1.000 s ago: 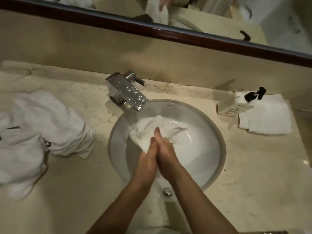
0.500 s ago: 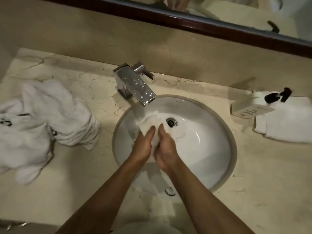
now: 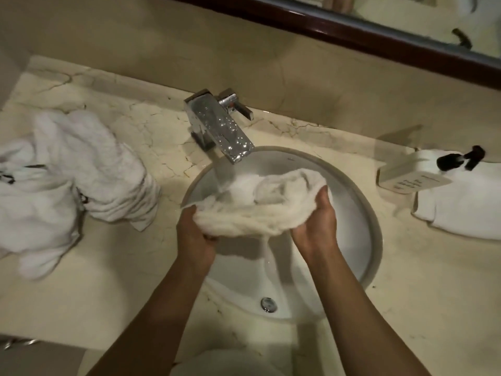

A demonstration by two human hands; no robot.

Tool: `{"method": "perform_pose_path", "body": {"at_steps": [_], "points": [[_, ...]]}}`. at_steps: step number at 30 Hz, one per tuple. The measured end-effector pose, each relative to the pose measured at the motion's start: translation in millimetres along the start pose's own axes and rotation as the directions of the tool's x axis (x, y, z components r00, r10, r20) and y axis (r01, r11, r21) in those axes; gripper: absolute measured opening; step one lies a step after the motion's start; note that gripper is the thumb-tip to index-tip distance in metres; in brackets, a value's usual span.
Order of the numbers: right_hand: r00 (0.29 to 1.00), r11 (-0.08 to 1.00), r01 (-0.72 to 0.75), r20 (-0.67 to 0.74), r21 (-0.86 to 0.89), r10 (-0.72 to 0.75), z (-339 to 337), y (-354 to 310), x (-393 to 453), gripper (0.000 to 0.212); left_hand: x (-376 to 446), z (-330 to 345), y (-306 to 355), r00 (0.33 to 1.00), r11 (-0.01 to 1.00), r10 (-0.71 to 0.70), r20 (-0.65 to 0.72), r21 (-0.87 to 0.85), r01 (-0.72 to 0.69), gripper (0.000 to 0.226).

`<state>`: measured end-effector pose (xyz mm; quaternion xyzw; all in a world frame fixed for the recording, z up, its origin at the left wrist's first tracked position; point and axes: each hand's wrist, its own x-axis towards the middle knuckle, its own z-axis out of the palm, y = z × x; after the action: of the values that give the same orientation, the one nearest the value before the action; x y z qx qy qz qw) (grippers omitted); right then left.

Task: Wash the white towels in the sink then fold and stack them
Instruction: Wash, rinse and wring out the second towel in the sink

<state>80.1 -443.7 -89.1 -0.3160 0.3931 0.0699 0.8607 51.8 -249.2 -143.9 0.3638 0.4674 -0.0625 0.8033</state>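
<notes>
The wet towel (image 3: 252, 210) is held bunched over the sink (image 3: 363, 213), stretched between both hands, with its upper fold lying under the faucet (image 3: 219, 128). Water appears to run from the spout onto the cloth, and a thin stream drains off its underside into the bowl.

The left hand (image 3: 193, 234) grips the towel's left end, fingers curled under the cloth and thumb above. The right hand (image 3: 315, 221) holds the right end, fingers curled up round the bunched fabric. Both holds look firm, though the fingertips are hidden in the folds.

Risks, as judged from this position:
- The towel's left end sits at the sink's rim. Water may run off it onto the counter (image 3: 122, 280).
- The pile of towels (image 3: 73, 180) lies just beside the sink on the left. Splash or drip from that end could wet or soil it.
- The folded towel (image 3: 461, 202) on the right, with the soap bottle (image 3: 412, 177) lying against it, is near the rim. Vigorous wringing could spray it.
- A soaked towel is heavy. A loosened hold would drop it into the bowl and could cover the drain, which is not visible at present.
- Lifting the cloth out before wringing would carry water across the counter.
</notes>
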Motion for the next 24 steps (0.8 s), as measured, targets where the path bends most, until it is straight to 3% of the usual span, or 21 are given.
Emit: {"method": "perform_pose_path", "body": {"at_steps": [3, 6, 7, 10, 12, 14, 17, 19, 20, 22, 24], "points": [[0.996, 0.981, -0.086, 0.012, -0.174, 0.090, -1, 18, -20, 0.056, -10, 28, -11, 0.999, 0.989, 0.012, 0.046, 0.150, -0.019, 0.034], [0.986, 0.774, -0.141, -0.016, -0.617, 0.167, 11, 73, -34, 0.059, -32, 61, -23, 0.999, 0.930, 0.023, 0.044, 0.366, -0.037, 0.024], [0.985, 0.751, -0.137, -0.011, -0.645, 0.171, 17, 84, -35, 0.053, -39, 61, -25, 0.998, 0.922, -0.009, 0.058, 0.386, -0.014, 0.027], [0.973, 0.842, -0.187, 0.024, -0.505, 0.230, 26, 70, -15, 0.044, -60, 52, -24, 0.987, 0.903, -0.093, 0.130, 0.429, 0.028, 0.038], [0.975, 0.859, -0.207, -0.023, -0.468, 0.222, 35, 59, 0, 0.044, -59, 45, -24, 0.975, 0.859, -0.109, 0.193, 0.513, -0.005, 0.033], [0.987, 0.806, -0.120, 0.019, -0.579, 0.161, 33, 70, -6, 0.039, -40, 51, -9, 0.989, 0.860, -0.094, 0.112, 0.510, 0.024, 0.034], [0.990, 0.705, -0.005, 0.094, -0.710, 0.101, 32, 91, -24, 0.042, -24, 59, 9, 0.981, 0.925, -0.181, 0.070, 0.352, 0.146, 0.040], [0.999, 0.693, -0.009, 0.031, -0.721, 0.044, 29, 78, -6, 0.033, -34, 56, -7, 0.981, 0.907, -0.138, 0.138, 0.415, 0.069, 0.033], [0.997, 0.744, -0.073, -0.030, -0.665, 0.072, 30, 69, 6, 0.036, -46, 57, -16, 0.976, 0.885, -0.124, 0.181, 0.465, 0.026, 0.032], [0.984, 0.832, -0.176, -0.106, -0.526, 0.141, 29, 68, 16, 0.040, -45, 61, -22, 0.986, 0.869, -0.077, 0.146, 0.495, -0.005, 0.064], [0.995, 0.812, -0.094, -0.031, -0.576, 0.093, 21, 83, -5, 0.036, -8, 56, -20, 0.995, 0.886, -0.094, 0.045, 0.459, 0.063, 0.102]]}}
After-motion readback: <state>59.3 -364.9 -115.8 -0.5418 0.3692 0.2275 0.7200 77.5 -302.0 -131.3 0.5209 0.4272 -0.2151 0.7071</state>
